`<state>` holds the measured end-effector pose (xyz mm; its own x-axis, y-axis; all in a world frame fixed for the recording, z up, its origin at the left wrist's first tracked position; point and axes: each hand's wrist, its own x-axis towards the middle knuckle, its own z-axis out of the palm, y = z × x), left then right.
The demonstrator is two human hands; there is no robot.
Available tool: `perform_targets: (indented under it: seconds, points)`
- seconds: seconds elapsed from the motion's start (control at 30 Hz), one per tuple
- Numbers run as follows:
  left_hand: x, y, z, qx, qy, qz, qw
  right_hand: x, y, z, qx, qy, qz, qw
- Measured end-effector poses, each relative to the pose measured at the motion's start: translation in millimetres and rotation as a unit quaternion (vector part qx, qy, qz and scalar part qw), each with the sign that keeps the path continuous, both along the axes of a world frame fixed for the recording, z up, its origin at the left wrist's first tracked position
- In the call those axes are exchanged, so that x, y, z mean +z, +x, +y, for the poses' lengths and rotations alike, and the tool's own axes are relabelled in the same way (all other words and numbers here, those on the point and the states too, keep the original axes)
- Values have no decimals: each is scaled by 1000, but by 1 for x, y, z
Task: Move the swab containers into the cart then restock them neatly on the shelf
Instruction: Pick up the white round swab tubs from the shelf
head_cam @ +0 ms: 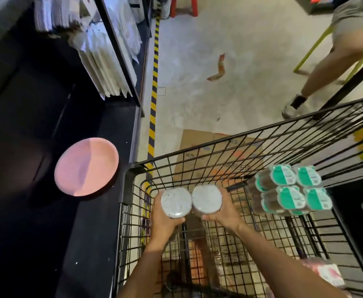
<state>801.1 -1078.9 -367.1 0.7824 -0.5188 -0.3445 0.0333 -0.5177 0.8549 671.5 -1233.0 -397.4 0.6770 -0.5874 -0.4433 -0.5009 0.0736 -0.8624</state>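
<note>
My left hand [165, 214] grips one swab container [176, 202] and my right hand [223, 211] grips a second swab container [207, 199], ends up and touching, so I can carry both at once over the cart [197, 151]. More green-labelled containers [292, 189] sit bundled at the cart's right side. The dark shelf [103, 211] lies just to my left, probably where these go, holding a pink plate [85, 166].
</note>
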Motion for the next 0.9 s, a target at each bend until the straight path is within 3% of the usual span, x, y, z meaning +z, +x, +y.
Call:
perform_targets:
  seconds: [0.13,0.47,0.67,0.9]
  points:
    - [-6,4,-5,4,3,3,1000,3,10,1,-19,-43,26,999]
    - [10,-1,0,14,74,44,996,25,0,2,-36,-44,100,993]
    - [77,-35,18,-10,88,-1,996,95,-21,6,16,-147,121,981]
    - [187,-80,52,-10,26,-75,997,214,-40,51,103,-215,-6,971]
